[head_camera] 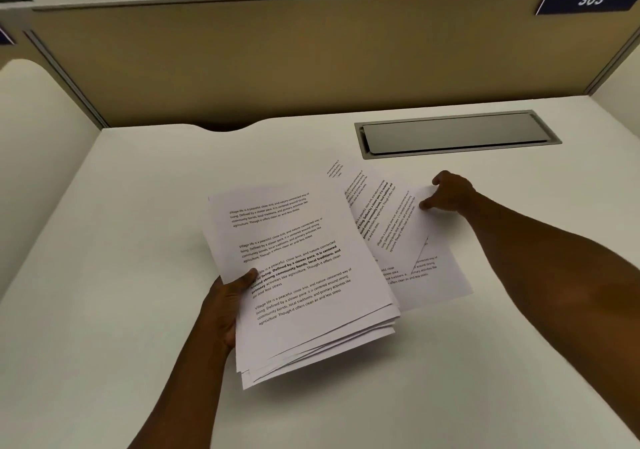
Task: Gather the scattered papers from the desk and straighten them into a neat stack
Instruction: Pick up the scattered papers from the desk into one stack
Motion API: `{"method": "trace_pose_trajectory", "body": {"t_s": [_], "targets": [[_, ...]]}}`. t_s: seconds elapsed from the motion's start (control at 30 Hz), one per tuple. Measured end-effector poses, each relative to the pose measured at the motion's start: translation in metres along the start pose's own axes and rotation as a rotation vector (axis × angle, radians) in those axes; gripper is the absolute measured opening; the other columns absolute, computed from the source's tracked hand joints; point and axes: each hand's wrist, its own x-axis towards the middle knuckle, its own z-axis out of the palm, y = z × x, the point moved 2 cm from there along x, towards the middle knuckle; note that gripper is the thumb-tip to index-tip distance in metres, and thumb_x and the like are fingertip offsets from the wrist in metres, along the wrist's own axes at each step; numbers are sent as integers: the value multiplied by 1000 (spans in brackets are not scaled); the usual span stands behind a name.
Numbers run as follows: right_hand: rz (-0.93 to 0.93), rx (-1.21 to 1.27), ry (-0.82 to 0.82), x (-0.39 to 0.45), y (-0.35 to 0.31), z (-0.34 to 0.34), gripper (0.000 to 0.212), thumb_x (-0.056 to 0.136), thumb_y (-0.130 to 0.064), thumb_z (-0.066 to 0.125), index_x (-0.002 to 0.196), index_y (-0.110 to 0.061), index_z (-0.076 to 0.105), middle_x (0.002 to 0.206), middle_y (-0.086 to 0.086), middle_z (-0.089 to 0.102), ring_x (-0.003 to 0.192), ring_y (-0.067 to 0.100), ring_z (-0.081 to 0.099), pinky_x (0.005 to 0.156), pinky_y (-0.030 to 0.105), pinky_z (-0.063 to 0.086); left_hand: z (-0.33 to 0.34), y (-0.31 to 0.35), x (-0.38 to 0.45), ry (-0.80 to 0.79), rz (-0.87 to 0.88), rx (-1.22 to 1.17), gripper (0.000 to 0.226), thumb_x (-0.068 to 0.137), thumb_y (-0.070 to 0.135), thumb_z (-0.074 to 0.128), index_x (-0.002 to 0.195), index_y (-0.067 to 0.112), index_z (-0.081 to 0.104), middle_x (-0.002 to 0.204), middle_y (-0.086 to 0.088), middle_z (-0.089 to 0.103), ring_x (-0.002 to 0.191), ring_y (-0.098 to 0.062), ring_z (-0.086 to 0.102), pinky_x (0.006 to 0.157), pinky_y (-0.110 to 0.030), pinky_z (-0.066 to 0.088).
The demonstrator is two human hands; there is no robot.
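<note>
Gathered sheets (304,275): uneven bundle held above the worktop (121,240), edges fanned.
Left hand (225,306): thumb on top, fingers hidden beneath, gripping the bundle.
Loose sheets (408,240): overlapping on the worktop, just right of the bundle.
Right hand (450,192): fingers curled, pinching a loose sheet's far edge.
Metal hatch (453,133): behind.

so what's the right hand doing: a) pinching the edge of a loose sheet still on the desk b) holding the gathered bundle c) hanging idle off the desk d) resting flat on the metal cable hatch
a: the right hand pinches the far edge of the loose sheets lying on the desk, while the left hand holds the bundle.
</note>
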Motion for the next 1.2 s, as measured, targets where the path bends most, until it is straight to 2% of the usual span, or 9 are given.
{"method": "trace_pose_trajectory", "body": {"t_s": [0.23,0.33,0.5,0.6,0.73,0.87,0.93,1.13,1.2], "targets": [[-52,-57,-52,-1,-9,-3,58,79,-29,76,125,0,57,133,16,54,123,33,50,101,38,40,4,0,0,-31,-2,-3,41,88,1,57,129,9,58,120,-20,68,102,-38,69,81,-54,57],[-81,8,25,-6,-11,-4,45,80,-28,75,115,-3,62,124,15,60,115,33,55,91,35,42,2,0,0,-28,-30,-9,44,87,3,59,130,10,57,123,-21,66,108,-41,65,85,-58,54],[-116,432,281,-37,-20,-27,14,84,-17,68,94,-9,61,98,10,63,76,27,64,63,35,57,2,5,1,-26,5,-2,47,85,5,63,132,10,57,127,-22,63,115,-43,61,98,-66,42],[-123,549,510,-67,-14,-52,23,85,-18,68,104,-6,63,99,10,61,79,26,62,56,28,54,6,8,-4,-46,23,-8,50,82,5,64,131,9,57,124,-21,65,114,-43,61,98,-65,43],[-43,1068,698,-117,4,-79,21,86,-18,68,102,-9,58,104,7,62,97,30,66,66,37,60,9,6,-10,-61,-7,1,49,84,6,65,132,10,57,127,-23,63,113,-43,62,90,-60,51],[-76,1525,665,-172,-2,-85,14,91,-9,63,99,-13,52,109,4,61,99,18,65,70,25,57,27,2,-21,-101,4,-1,47,84,5,63,131,9,57,124,-22,65,108,-42,64,81,-56,56],[-54,1608,615,-195,-6,-77,16,91,-9,62,104,-10,52,110,5,61,97,16,66,72,24,57,39,1,-27,-109,-5,3,46,85,5,63,130,9,58,121,-22,66,106,-42,65,80,-57,56],[75,1469,521,-246,-12,-23,19,91,-15,65,106,-10,55,106,7,64,95,21,65,76,31,57,82,-1,-40,-220,11,7,38,91,11,62,129,14,58,119,-18,69,106,-39,67,83,-58,55],[110,1375,492,-257,-10,-5,17,90,-18,65,104,-11,56,103,5,64,92,21,65,73,30,56,97,-1,-46,-254,38,22,34,94,24,60,128,17,59,119,-16,69,107,-37,67,84,-56,55]]}}
